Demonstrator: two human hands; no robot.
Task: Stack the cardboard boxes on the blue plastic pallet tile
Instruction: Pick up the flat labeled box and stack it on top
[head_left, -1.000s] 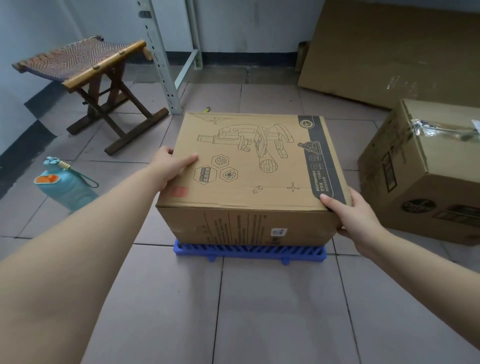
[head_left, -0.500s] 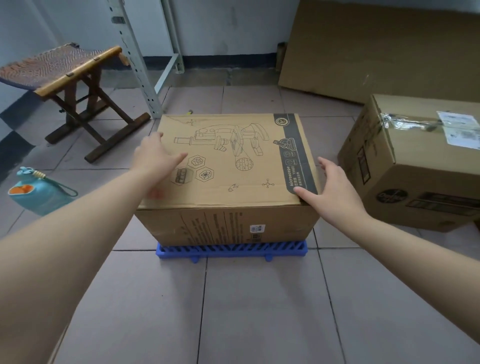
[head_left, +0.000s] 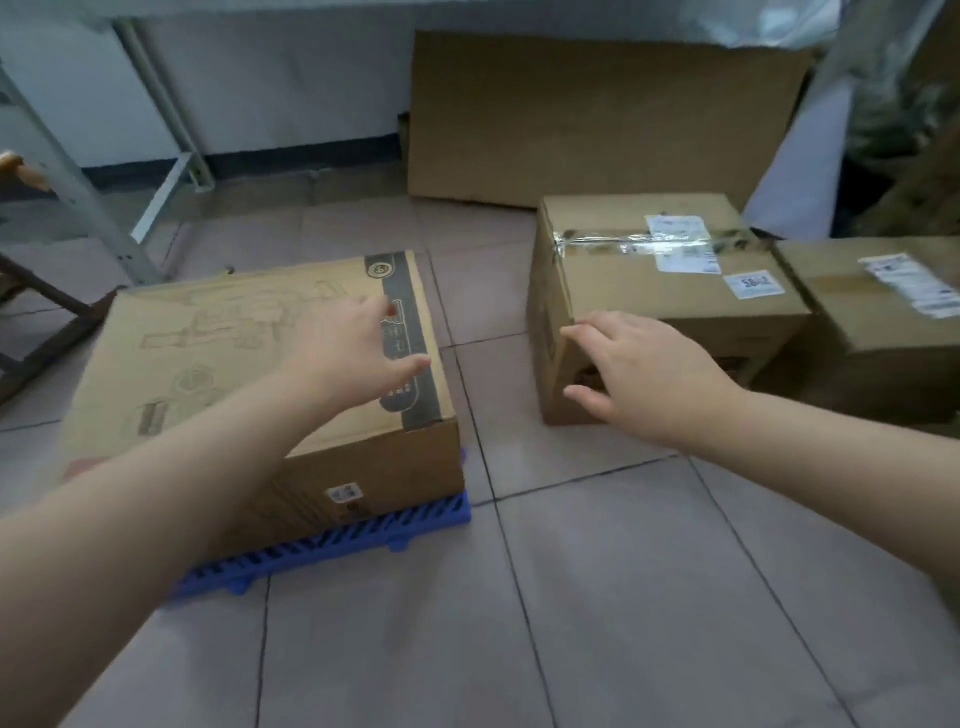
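Now both forearms reach forward from the bottom corners of the view. The left hand (head_left: 358, 353) hovers over the right part of the printed box (head_left: 249, 374), fingers spread and loosely extended, palm down, gripping nothing; whether it touches the lid cannot be told. The right hand (head_left: 639, 374) is stretched toward the taped box (head_left: 670, 291), fingers splayed open, its fingertips (head_left: 571, 332) at that box's near left vertical edge, empty as well.

The printed box sits flat on the blue pallet tile (head_left: 353, 540), which lies on the tiled floor (head_left: 623, 597) and shows only along its near rim and right corner. This box has its long axis running left to right, slightly skewed, with the dark printed band along its right end.

The taped box stands on the floor to the right, well apart from the pallet tile, closed with clear tape and bearing white labels on top. Just beside it on the right stands a third box (head_left: 883, 301), also closed and labelled. A large flat cardboard sheet (head_left: 597, 114) leans against the wall behind them.
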